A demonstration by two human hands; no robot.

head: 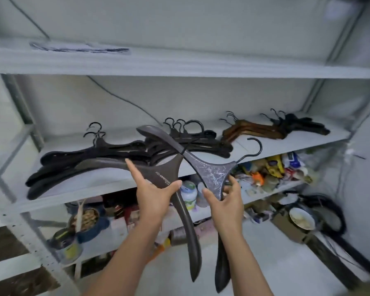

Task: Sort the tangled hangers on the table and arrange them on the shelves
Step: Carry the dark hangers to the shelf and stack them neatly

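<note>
I hold two hangers crossed just above my fingers: my left hand (154,195) pinches the printed grey hanger (158,167) at its neck, index laid along its arm, and my right hand (224,201) grips the scratched grey hanger (214,174) below its black hook. To part them cleanly I'd draw the scratched one rightward, keeping both flat. Both are broad-shouldered and matte, one badly scuffed. Beyond my fingers the shelf (265,144) carries black hangers (90,154) and brown hangers (252,129)

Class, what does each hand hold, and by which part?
Left hand grips the lettered dark grey hanger at its centre; right hand pinches the scratched dark grey hanger at its centre.
</note>
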